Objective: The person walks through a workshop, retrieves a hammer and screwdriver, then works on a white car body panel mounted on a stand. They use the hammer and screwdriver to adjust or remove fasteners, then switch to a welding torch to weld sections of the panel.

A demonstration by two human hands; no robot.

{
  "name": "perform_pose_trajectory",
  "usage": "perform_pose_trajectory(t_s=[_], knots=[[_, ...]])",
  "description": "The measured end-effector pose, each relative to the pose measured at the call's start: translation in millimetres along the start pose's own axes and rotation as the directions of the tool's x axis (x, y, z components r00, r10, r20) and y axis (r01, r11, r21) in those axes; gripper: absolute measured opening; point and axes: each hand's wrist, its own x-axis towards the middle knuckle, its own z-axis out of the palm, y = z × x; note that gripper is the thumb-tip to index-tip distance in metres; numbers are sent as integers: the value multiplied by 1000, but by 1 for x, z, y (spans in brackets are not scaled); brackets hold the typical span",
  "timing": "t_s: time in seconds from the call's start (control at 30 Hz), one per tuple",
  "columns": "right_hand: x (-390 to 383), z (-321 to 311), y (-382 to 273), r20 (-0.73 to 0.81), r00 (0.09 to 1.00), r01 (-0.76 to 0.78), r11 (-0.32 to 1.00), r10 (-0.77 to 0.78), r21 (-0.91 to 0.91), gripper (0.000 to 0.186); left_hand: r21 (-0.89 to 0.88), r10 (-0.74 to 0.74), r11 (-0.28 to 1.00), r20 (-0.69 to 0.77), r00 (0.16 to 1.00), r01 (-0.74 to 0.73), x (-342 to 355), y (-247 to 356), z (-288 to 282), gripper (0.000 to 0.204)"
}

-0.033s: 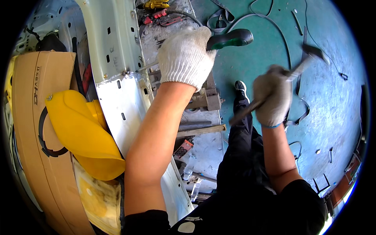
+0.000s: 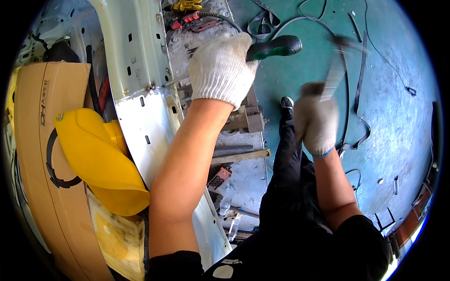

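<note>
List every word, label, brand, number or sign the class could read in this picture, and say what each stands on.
Cardboard: dark lettering, printed sideways near its upper end; not copied out here.
Black shirt: a few pale characters above a pale patch, too small to read.
Hammer in the right hand: blurred, no text can be made out.
Black-and-green handle in the left hand: no readable marking.

Cardboard (image 2: 51,96) lies left of a yellow visor (image 2: 101,157); right of it, 2 clear bottles (image 2: 227,200); farther right, a grey hose (image 2: 309,18).
</note>
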Motion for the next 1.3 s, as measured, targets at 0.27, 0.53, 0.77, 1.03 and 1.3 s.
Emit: perform_pose_trajectory(t_s=[0.27,0.53,0.77,1.03,1.3], knots=[[-8,-32,20,-148,974,-148,979,169,143,23,-61,131,990,131,983,-124,-6,5,2,21],[-3,-45,44,30,918,-396,918,395,13,23,-87,128,990,280,951,-108,-2,12,-3,27],[15,-40,49,146,840,-514,853,522,-90,25,-142,112,987,326,939,-69,2,5,-8,23],[75,-28,-6,192,813,-395,762,550,-513,16,-236,75,972,357,931,12,-4,2,-15,26],[121,-50,-23,149,793,-380,671,591,-637,14,-296,73,955,314,947,25,-5,-5,-11,22]])
